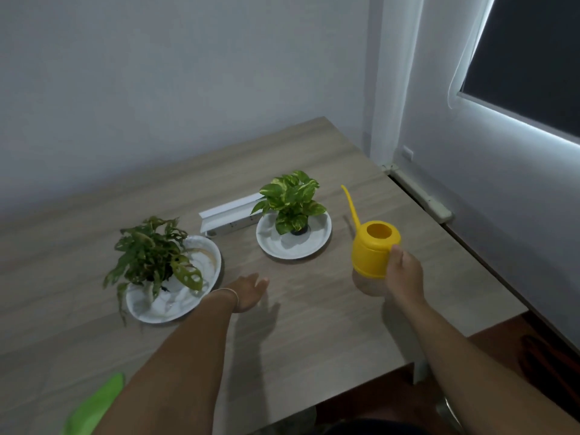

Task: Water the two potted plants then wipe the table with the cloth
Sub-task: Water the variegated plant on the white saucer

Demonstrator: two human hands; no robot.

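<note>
The yellow watering can (375, 248) stands upright at the table's (314, 324) right side, right hand (405, 276) wrapped around its near side. The left hand (249, 291) hovers flat, fingers relaxed, between the two potted plants (153, 262) (290, 200). Green cloth (92, 408) lies near-left.

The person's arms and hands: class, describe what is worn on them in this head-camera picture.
Both forearms are bare, with no sleeves in view. The left hand has a thin, pale bangle round its wrist. The right hand shows no glove, ring or watch.
</note>
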